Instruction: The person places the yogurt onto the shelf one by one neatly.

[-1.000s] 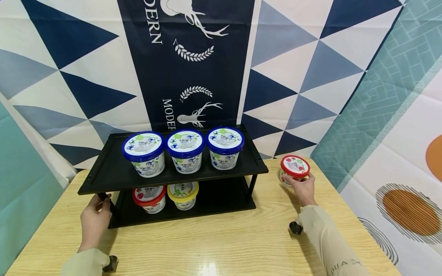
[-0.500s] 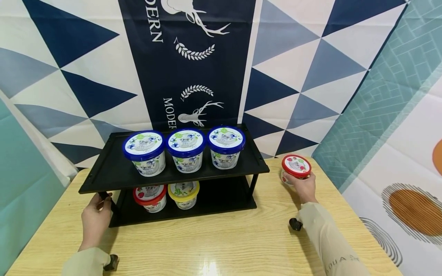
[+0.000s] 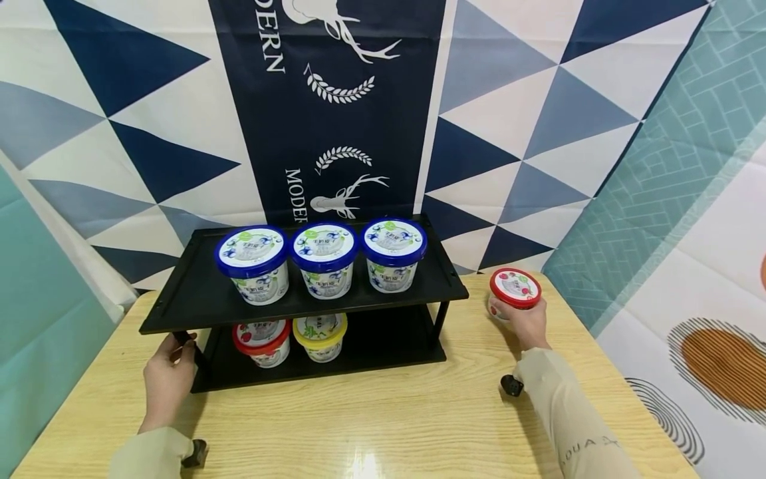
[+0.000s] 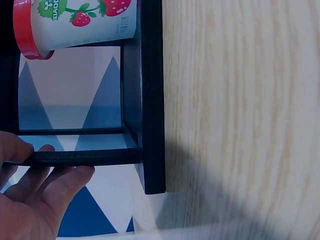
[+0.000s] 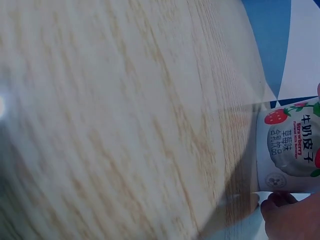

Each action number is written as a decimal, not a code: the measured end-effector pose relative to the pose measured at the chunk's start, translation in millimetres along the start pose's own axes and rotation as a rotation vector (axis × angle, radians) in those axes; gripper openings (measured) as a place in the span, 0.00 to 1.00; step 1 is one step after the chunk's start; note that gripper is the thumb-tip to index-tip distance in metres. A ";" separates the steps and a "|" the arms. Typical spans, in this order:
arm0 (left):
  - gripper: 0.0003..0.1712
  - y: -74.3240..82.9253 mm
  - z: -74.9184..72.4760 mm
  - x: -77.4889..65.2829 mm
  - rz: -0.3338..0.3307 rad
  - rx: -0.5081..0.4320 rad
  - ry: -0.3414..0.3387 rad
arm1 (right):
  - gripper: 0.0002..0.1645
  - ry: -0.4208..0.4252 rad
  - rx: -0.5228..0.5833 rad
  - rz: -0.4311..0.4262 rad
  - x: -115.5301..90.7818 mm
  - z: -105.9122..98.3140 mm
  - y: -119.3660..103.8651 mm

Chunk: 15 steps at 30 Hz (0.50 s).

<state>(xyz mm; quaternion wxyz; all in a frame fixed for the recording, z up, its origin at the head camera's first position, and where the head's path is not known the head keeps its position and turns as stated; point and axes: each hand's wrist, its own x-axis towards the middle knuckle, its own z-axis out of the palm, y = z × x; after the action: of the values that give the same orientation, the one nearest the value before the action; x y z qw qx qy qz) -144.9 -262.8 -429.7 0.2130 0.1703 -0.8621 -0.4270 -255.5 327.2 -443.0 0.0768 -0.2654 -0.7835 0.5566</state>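
Note:
My left hand holds the front left post of a black two-tier rack, with thumb and fingers on both sides of it. Off to the right of the rack, my right hand grips a red-lidded strawberry tub; its printed side faces the right wrist view, where only part of the hand shows. On the lower tier sit another red-lidded strawberry tub and a yellow-lidded tub, side by side. Three blue-lidded tubs stand in a row on the upper tier.
The rack stands on a light wooden table, close to a patterned cloth backdrop. A teal and white cloth hangs along the right side, a teal one along the left.
The whole scene has shifted slightly as the head view turns. Both hands keep their places, on the post and on the strawberry tub; the tubs on the rack have not moved.

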 end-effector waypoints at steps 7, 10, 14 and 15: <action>0.15 -0.2 0.1 0.1 -0.001 -0.005 0.001 | 0.65 -0.013 0.012 -0.016 1.4 -1.4 -0.3; 0.15 0.4 0.1 -0.1 -0.006 -0.007 0.000 | 0.66 -0.016 0.020 -0.014 2.0 -1.2 -0.1; 0.15 1.1 0.0 -0.6 -0.008 -0.013 -0.005 | 0.67 -0.006 0.021 0.005 3.2 -0.6 0.9; 0.15 1.3 0.0 -0.6 -0.008 -0.013 -0.005 | 0.67 -0.003 0.025 0.008 3.1 -0.3 1.0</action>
<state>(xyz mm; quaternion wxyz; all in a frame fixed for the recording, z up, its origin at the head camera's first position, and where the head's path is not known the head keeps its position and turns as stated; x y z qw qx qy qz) -144.5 -261.8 -428.8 0.2104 0.1713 -0.8591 -0.4339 -257.7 329.2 -444.3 0.0766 -0.2669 -0.7755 0.5670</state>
